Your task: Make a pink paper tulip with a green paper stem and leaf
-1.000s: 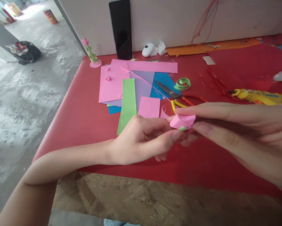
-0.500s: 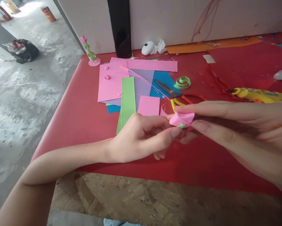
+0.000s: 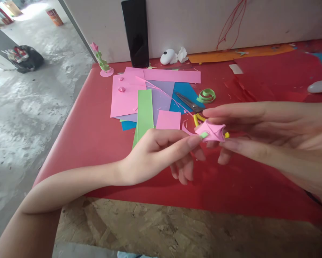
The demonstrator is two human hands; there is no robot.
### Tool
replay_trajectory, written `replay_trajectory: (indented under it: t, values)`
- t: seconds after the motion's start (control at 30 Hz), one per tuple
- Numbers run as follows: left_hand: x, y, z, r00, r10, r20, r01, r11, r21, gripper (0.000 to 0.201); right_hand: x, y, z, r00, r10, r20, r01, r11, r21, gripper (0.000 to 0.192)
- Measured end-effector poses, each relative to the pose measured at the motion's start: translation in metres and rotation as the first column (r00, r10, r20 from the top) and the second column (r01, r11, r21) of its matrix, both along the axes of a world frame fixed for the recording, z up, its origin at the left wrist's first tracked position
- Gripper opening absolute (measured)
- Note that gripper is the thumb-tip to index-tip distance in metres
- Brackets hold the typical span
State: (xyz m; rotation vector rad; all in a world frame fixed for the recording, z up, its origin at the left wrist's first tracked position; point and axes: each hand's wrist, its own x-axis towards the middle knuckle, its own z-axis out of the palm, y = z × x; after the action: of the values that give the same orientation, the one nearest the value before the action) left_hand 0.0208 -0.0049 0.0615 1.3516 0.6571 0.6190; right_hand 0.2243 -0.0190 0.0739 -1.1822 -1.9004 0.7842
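A small folded pink paper flower [image 3: 213,129] is held in the air above the front part of the table, with a green paper tab [image 3: 204,135] at its left end. My left hand [image 3: 161,152] pinches that end between thumb and forefinger, its other fingers loosely curled below. My right hand [image 3: 260,129] surrounds the flower's right side, thumb at the lower corner and forefinger raised above it. A small yellow bit shows at the flower's right end; I cannot tell what it belongs to. Just behind lie scissors [image 3: 189,103], their handles partly covered by my right hand.
Pink paper sheets [image 3: 123,102], a green strip [image 3: 144,111] and a coiled green strip [image 3: 207,95] lie on the red table [image 3: 88,143]. A finished-looking paper flower [image 3: 104,64] stands at the back left. Behind are a phone [image 3: 136,36] and a white egg-shaped object [image 3: 167,56].
The pink flower has turned, so its crossed folds now face me, and it has risen slightly. My right forefinger has lifted off its top. The right hand now covers the yellow glue gun.
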Motion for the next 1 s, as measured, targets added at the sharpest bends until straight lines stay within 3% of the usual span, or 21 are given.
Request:
replay_trajectory:
  t: [0.1, 0.3, 0.5, 0.67, 1.0]
  values:
    - [-0.001, -0.001, 0.001, 1.000, -0.010, -0.001, 0.010, 1.000, 0.017, 0.030, -0.002, 0.000, 0.002, 1.000, -0.017, 0.016, 0.017, 1.000, 0.020, 0.037]
    - [0.002, -0.001, -0.004, 0.999, 0.015, 0.051, -0.014, 1.000, -0.013, 0.018, -0.010, -0.002, 0.004, 0.996, -0.082, 0.041, 0.078, 0.993, 0.085, 0.006]
    - [0.002, -0.002, -0.006, 0.998, -0.029, 0.051, 0.030, 0.999, -0.016, 0.016, -0.012, -0.001, 0.000, 0.985, -0.159, 0.069, 0.154, 0.985, 0.076, 0.012]
    - [0.002, -0.003, -0.005, 0.999, 0.010, 0.042, -0.011, 1.000, 0.009, 0.015, -0.010, -0.003, 0.001, 0.983, -0.180, 0.043, 0.178, 0.983, 0.054, 0.014]
    - [0.003, -0.005, -0.009, 0.999, 0.041, 0.006, -0.042, 0.986, 0.164, 0.014, -0.013, 0.003, -0.005, 0.999, -0.025, -0.022, 0.023, 0.997, -0.071, 0.011]
